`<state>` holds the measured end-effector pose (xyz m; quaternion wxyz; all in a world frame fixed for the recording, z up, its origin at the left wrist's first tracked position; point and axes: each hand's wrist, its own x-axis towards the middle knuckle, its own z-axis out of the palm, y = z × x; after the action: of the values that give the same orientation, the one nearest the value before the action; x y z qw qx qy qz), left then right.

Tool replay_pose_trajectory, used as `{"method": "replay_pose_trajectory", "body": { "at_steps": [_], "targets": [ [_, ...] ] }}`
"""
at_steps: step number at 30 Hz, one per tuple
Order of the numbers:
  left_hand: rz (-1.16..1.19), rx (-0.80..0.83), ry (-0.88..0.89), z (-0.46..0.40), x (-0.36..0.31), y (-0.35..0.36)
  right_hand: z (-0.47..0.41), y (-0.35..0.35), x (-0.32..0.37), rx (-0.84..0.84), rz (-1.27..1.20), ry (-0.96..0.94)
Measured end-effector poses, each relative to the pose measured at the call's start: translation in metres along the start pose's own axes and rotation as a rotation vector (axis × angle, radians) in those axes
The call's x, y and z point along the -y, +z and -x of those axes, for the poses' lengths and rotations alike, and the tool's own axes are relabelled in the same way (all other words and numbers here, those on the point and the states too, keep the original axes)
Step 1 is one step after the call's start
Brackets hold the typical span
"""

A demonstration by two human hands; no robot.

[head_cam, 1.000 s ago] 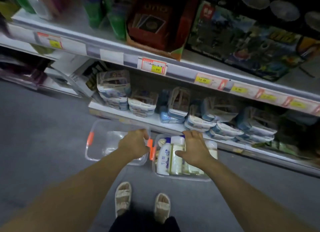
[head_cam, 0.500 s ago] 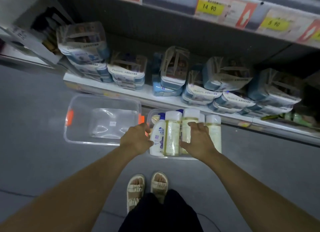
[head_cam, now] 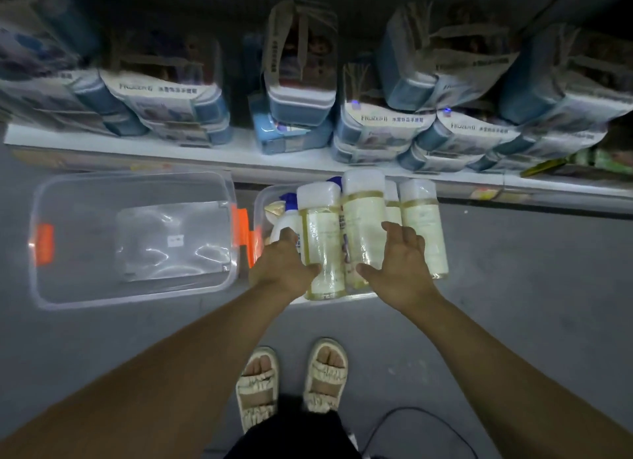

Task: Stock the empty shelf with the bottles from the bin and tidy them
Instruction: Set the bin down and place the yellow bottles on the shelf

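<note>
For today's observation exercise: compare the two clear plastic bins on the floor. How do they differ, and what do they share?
The left clear plastic bin looks empty, with only a small sticker on its base; the right clear plastic bin is packed with upright pale yellow bottles. The left bin shows whole and untouched; the right is mostly hidden by its contents, with the left hand and right hand reaching into it. Both are transparent, have orange latches, and sit beside the low shelf.

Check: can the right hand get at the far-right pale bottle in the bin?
Probably yes. The right hand sits beside the far-right pale bottle, whose side and cap are exposed, with nothing between them.
</note>
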<state>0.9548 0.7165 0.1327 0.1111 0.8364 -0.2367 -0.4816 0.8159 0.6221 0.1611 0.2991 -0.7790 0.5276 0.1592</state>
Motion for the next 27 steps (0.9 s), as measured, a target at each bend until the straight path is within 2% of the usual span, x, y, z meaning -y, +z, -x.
{"method": "replay_pose_trajectory", "body": {
  "at_steps": [4, 9, 18, 22, 27],
  "targets": [
    [0.006, -0.050, -0.040, -0.017, -0.005, 0.030, -0.013, 0.011, -0.019, -0.025, -0.067, 0.019],
    [0.120, -0.116, -0.145, -0.036, -0.010, 0.067, -0.029, 0.020, -0.035, -0.049, -0.128, -0.005],
    [0.093, -0.229, -0.278, -0.066, -0.020, 0.099, -0.054, 0.030, -0.060, -0.050, -0.243, -0.028],
    [0.053, -0.206, -0.263, -0.075, -0.016, 0.097, -0.058, 0.036, -0.062, -0.044, -0.260, -0.039],
    [0.196, -0.188, -0.209, -0.068, -0.008, 0.088, -0.057, 0.039, -0.054, -0.049, -0.262, -0.038]
  ]
}}
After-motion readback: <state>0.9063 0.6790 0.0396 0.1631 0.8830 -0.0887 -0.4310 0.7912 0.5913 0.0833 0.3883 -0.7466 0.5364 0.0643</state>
